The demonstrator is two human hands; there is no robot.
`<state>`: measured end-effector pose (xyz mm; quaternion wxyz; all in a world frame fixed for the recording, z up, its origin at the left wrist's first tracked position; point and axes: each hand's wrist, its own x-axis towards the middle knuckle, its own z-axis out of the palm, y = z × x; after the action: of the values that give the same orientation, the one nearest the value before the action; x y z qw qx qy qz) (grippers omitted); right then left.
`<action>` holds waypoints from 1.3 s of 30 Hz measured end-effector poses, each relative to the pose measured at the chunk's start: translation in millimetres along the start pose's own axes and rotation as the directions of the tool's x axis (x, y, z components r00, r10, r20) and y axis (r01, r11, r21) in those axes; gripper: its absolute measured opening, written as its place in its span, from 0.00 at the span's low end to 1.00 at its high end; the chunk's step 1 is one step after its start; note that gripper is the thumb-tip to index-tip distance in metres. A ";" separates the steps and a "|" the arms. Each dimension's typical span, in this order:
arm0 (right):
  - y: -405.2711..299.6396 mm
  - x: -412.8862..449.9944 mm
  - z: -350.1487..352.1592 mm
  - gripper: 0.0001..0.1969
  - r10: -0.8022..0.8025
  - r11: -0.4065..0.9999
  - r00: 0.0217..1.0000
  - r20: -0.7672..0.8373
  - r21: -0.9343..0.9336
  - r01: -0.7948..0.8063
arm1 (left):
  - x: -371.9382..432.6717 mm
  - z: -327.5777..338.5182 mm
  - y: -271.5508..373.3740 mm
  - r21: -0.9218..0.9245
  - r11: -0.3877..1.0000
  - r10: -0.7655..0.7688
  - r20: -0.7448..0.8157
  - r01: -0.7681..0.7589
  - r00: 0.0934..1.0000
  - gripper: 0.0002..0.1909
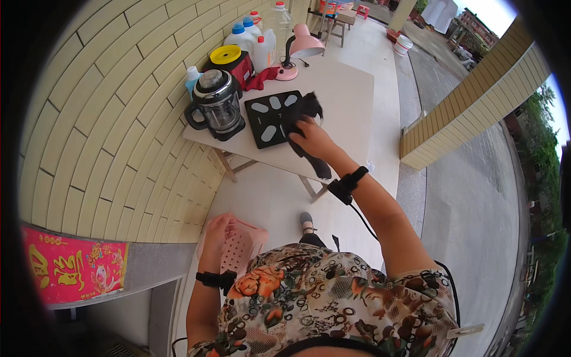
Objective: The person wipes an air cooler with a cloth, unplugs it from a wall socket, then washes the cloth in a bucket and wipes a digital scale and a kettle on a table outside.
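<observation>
My right hand point(312, 138) grips a bunched black cloth point(308, 107) over the right side of a flat black scale point(266, 117) with silver oval pads. One end of the cloth trails down over the table's near edge, and the cloth hides part of the scale. Low on the left, my left hand point(221, 226) hangs with loosely bent fingers in front of a pink plastic basket point(245, 243) on the floor. Whether that hand touches the basket's rim is unclear. Black bands with devices circle both my wrists.
On the white table point(348, 102) stand a glass blender jug point(218, 107), a red appliance with a yellow lid point(225, 54), a pink desk lamp point(305, 44), a red cloth point(263, 79) and several plastic bottles point(241, 35). A tiled wall point(111, 111) runs along the left.
</observation>
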<state>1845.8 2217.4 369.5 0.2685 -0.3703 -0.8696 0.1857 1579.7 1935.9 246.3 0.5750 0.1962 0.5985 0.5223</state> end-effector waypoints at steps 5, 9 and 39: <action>42.6 71.0 77.0 0.36 -0.060 0.985 0.972 0.229 -0.143 0.095 | 5.0 18.4 3.1 -0.070 0.996 0.040 -0.302 -0.064 0.952 0.13; 66.8 111.1 113.2 0.42 -0.193 0.932 0.879 0.437 -0.200 0.304 | 15.6 69.1 12.1 -0.039 0.999 -0.023 -0.343 0.011 0.939 0.13; 175.2 -3.1 3.2 0.16 0.253 0.950 0.967 0.045 0.180 -0.257 | 286.6 164.0 27.6 0.614 0.740 0.460 -0.165 -0.274 0.873 0.43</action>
<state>1941.1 2329.8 274.5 0.2661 -0.4509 -0.7965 0.3024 1641.1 2251.2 165.1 0.2734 0.3915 0.7572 0.4457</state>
